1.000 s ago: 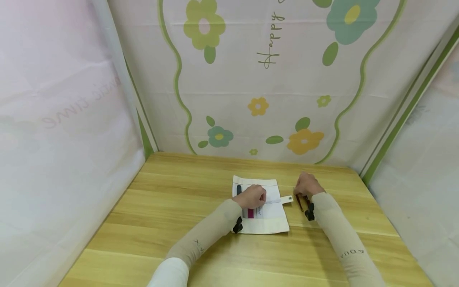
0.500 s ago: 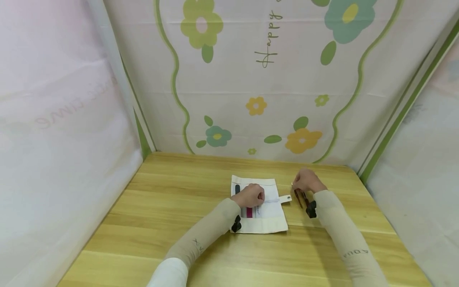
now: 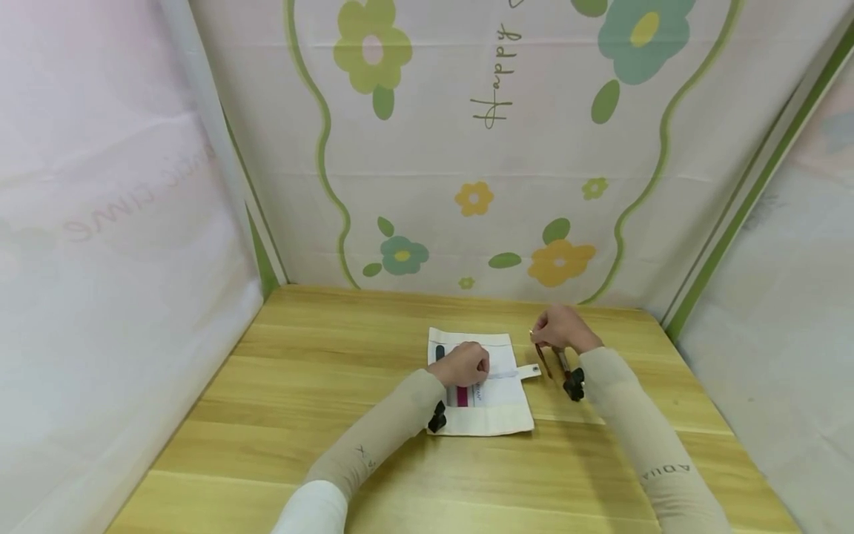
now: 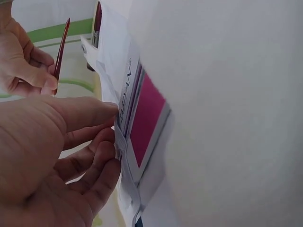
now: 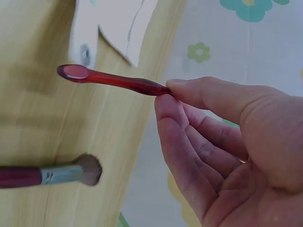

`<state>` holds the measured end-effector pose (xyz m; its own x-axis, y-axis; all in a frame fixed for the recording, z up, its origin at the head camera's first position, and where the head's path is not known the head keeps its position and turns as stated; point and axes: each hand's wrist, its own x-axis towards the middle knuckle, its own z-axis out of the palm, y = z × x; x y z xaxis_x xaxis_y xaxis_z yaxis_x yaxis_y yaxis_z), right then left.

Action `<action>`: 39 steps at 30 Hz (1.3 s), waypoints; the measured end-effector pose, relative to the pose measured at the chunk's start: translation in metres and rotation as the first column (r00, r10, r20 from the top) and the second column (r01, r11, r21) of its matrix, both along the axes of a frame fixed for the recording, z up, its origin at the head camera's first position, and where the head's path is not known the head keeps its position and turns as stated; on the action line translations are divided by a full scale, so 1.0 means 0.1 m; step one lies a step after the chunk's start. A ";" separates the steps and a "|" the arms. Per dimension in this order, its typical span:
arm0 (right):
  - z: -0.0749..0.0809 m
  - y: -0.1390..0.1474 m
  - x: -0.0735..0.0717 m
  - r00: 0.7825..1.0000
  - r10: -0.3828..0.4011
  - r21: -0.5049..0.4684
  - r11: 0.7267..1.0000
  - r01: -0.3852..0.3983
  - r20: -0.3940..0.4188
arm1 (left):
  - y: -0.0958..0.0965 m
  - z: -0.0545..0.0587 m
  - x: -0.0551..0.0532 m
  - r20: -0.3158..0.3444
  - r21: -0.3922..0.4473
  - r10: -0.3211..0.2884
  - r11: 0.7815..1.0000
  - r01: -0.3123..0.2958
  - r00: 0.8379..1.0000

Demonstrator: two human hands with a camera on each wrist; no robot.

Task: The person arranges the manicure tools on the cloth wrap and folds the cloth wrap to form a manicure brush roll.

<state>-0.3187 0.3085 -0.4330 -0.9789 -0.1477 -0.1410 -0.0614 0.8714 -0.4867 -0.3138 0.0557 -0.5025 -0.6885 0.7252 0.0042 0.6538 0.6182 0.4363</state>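
Note:
An open white fabric pouch (image 3: 507, 421) lies on the table. My left hand (image 3: 462, 364) is over its middle, thumb and fingertips pinching the pocket's edge in the left wrist view. Behind the clear pocket shows a flat item with a magenta panel (image 4: 147, 120). My right hand (image 3: 560, 327), just beyond the pouch's snap tab (image 3: 530, 371), pinches a slim red-handled brush (image 5: 116, 80) by one end. Its slanted handle end points away from the fingers; the pinched end is mostly hidden. Below that hand lies a thicker brush (image 5: 61, 175) with a dark red handle and brown bristles.
The wooden table (image 3: 320, 356) ends at a flowered white cloth wall (image 3: 414, 156) behind. Cloth also hangs on the left and right sides. A dark rounded item (image 3: 439, 352) shows in the pouch, left of the left hand.
My right hand has risen a little and moved left towards the pouch, with the slim brush pulling apart from the thicker one on the table. The left hand stays at the pouch.

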 end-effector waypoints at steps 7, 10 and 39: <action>0.04 -0.21 -0.05 0.998 0.015 -0.009 1.000 -0.016 -0.058 | 0.01 0.01 -0.01 -0.034 -0.029 -0.023 0.999 0.022 0.999; 0.01 -0.30 -0.09 0.997 0.018 -0.020 1.000 -0.019 -0.076 | 0.01 0.00 -0.02 -0.010 -0.014 -0.030 0.999 0.030 1.000; -0.54 -0.73 -0.30 0.965 -0.261 -0.364 0.903 0.228 -0.042 | -0.07 -0.01 -0.05 0.134 0.050 -0.014 0.999 0.007 0.991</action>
<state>-0.3483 0.2355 -0.4871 -0.9966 0.0736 -0.0365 0.0751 0.6370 -0.7672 -0.3192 0.0487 -0.5031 -0.6777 0.7335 -0.0522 0.5934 0.5874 0.5503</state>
